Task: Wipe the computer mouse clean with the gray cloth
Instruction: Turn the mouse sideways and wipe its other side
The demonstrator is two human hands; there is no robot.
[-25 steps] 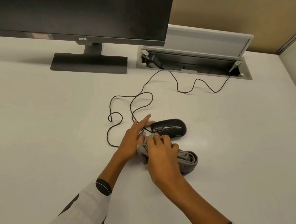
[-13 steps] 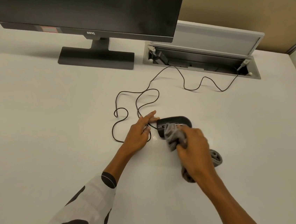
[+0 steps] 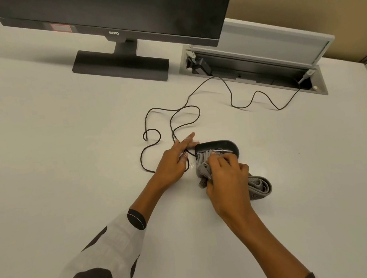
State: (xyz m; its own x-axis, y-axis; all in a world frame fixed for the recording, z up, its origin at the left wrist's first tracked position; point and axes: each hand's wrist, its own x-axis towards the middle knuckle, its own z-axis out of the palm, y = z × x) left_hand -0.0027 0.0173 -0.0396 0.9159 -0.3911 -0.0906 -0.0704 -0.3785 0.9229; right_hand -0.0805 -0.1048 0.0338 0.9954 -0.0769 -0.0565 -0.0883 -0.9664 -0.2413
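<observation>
A black wired computer mouse [image 3: 220, 145] lies on its side on the white desk [image 3: 66, 151]. My right hand [image 3: 226, 180] grips the gray cloth [image 3: 204, 166] and presses a bunched part of it against the mouse's near side. The remaining cloth trails behind my hand to the right, folded on the desk. My left hand [image 3: 176, 162] rests flat on the desk just left of the mouse. Its fingertips touch the mouse's left end, where the cable leaves it. The lower half of the mouse is hidden by cloth and fingers.
The mouse's black cable [image 3: 171, 122] loops over the desk and runs into an open cable tray [image 3: 252, 72] at the back right. A black monitor [image 3: 119, 14] on its stand [image 3: 120, 65] is at the back. A beige partition closes the rear.
My right hand picked the cloth up off the desk and brought it onto the mouse. The left hand let go of the cloth and stayed at the mouse's left end.
</observation>
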